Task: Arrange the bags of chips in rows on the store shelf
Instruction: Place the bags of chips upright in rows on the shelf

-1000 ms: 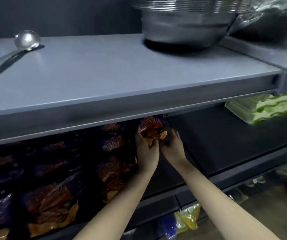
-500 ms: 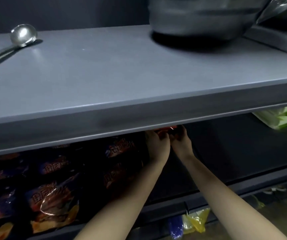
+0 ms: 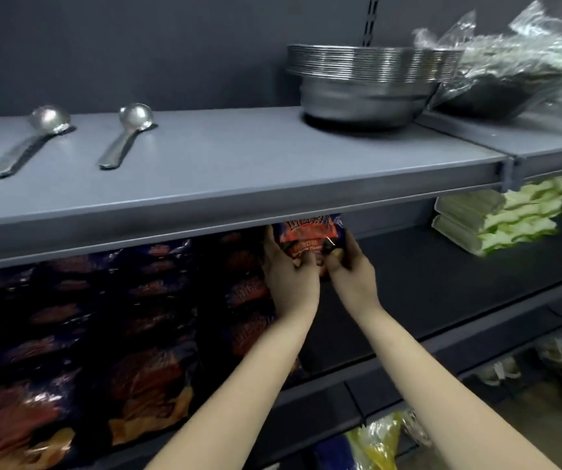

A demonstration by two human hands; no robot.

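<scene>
Both hands are wrapped around one bag of chips (image 3: 310, 237) in the middle of the frame, left hand (image 3: 289, 276) and right hand (image 3: 352, 278) side by side. More of the bag shows now than before, just under the upper shelf (image 3: 238, 184). Rows of bags (image 3: 103, 334) fill the lower left. Two spoons (image 3: 127, 137) show at upper left; earlier only one.

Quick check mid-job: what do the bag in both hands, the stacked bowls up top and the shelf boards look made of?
Chip bag: glossy plastic film, probably; it shows creases and bright glints. Stacked bowls: bare metal, likely steel, silvery with thin stacked rims. Upper shelf board: looks like grey painted sheet metal, matte, with a folded front lip. Left hand and right hand both grip the bag.
</scene>
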